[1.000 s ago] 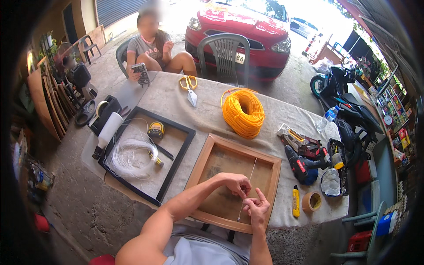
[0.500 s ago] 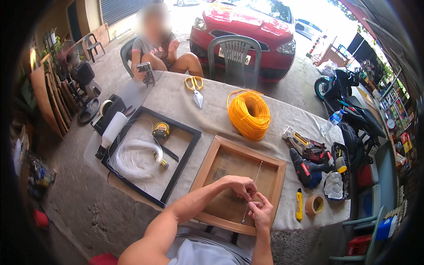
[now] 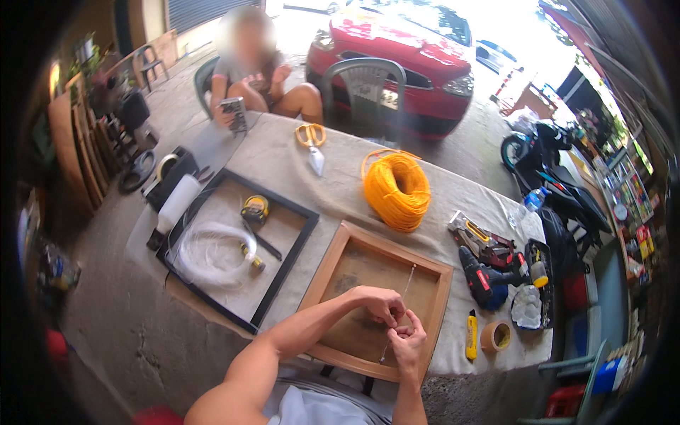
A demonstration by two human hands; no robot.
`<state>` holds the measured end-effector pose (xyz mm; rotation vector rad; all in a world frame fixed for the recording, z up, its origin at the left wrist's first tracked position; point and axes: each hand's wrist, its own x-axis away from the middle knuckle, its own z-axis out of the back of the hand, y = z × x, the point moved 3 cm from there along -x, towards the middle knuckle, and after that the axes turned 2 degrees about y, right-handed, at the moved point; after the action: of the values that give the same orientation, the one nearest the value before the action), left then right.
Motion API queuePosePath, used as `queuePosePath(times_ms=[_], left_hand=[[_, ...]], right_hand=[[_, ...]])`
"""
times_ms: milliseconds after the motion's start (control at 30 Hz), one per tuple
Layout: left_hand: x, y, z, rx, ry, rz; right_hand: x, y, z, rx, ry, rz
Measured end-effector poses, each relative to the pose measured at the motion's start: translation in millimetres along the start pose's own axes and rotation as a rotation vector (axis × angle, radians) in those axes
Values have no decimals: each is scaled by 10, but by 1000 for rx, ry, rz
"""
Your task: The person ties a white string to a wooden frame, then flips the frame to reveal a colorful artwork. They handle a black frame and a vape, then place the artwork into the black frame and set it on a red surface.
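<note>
Head view: over the wooden frame point(image 3: 398, 248), the left hand point(image 3: 384, 306) is curled nearly closed, its fingertips pinched on a thin cord point(image 3: 409, 280). The right hand point(image 3: 406, 342) has thumb and index finger pinched on that cord just beside them, its other fingers folded; the exact grip is too small to make out. The cord runs taut across the frame, near its right side.

The frame lies on a table with a beige cloth point(image 3: 333, 193), at the edge nearest the person. To its left is a black frame point(image 3: 288, 267), with a tape measure point(image 3: 255, 210) and a coil of clear line point(image 3: 190, 256) inside it. Beyond the wooden frame lie an orange coil point(image 3: 386, 205) and scissors point(image 3: 312, 146). On the right are a drill point(image 3: 480, 273), a yellow cutter point(image 3: 472, 336), a tape roll point(image 3: 489, 337) and a bottle point(image 3: 535, 199).

Across the table, a seated person point(image 3: 273, 95) holds a phone point(image 3: 234, 113). A chair point(image 3: 365, 78) stands before a red car point(image 3: 397, 41); a motorbike point(image 3: 551, 161) is parked to the right.
</note>
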<state>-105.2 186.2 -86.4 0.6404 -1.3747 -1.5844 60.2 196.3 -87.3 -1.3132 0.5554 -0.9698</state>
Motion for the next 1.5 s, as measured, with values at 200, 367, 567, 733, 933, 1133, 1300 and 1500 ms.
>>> queuePosePath(times_ms=[200,367,567,733,933,1133,1300,1500], left_hand=[[-47,-91,-18,26,7,-41],[-65,-96,-19,3,-12,-65],[-23,-61,-12,10,-5,-118],[-46,-121,-12,-57,4,-81],[-85,-207,-24,-49,46,-177],[-100,-196,-63,-25,49,-165],[-33,-138,-41,45,54,-124],[-1,-96,-23,40,40,-91]], right_hand=[[43,-118,-96,238,75,94],[73,-179,-105,245,77,105],[29,-81,-88,189,74,18],[45,-92,-84,365,75,-20],[51,-183,-149,586,182,76],[71,-159,-142,707,206,41],[102,-170,-113,601,138,-85],[129,-221,-118,532,125,-35]])
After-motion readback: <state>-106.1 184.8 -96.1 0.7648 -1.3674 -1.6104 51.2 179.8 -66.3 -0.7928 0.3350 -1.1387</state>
